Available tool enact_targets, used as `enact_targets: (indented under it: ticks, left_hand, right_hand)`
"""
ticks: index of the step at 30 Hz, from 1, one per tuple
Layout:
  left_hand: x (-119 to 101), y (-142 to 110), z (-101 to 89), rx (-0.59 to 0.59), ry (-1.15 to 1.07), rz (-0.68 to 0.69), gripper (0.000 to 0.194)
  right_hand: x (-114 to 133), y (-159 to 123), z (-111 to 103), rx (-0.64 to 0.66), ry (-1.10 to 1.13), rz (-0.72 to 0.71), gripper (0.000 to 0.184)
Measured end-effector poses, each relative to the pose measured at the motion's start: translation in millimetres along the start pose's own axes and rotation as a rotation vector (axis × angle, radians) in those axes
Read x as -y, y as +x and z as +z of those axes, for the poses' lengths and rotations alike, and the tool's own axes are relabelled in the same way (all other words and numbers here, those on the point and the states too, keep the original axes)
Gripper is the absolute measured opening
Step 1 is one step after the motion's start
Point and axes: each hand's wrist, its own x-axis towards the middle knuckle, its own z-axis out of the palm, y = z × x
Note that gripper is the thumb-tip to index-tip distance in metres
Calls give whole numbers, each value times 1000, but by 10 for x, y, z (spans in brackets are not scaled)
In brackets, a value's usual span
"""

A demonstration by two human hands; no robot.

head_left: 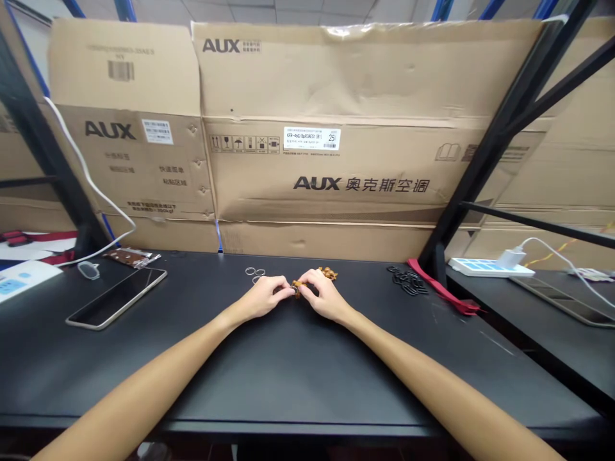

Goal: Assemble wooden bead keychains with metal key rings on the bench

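Note:
Fingertips of my left hand (269, 296) and my right hand (325, 296) meet over the middle of the table's far half. Both hands are closed in a pinch on a small glossy brown piece (297, 285), mostly covered by the fingers. A dark bit shows at my left fingertips, too small to make out. Just behind my right hand lies a heap of similar brown pieces (328, 273), partly hidden by it. Several thin metal rings (254, 274) rest beyond my left hand. Off to the right is a pile of black oval loops (407, 280).
A phone (116, 298) lies at left, near a brown packet (129, 257) and a white cable (91, 173). Cardboard boxes (317, 153) wall off the back of the black table (288, 378). A red strap (444, 288) runs beside the right rack post; a power strip (490, 267) sits beyond.

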Motion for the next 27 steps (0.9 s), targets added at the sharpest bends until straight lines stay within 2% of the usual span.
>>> enact_targets:
  ticks: [6,16,27]
  left_hand:
    - [13,20,-11,3,34,33,31]
    - [50,5,-29,48,-62,72,24]
    - [28,12,-59,15,80,-16,32]
  right_hand:
    - [-24,5,23,-33,-18,4,14]
    - [-66,16,17,-79,-25,39,15]
    - [50,9,-17,-20,47,-1,16]
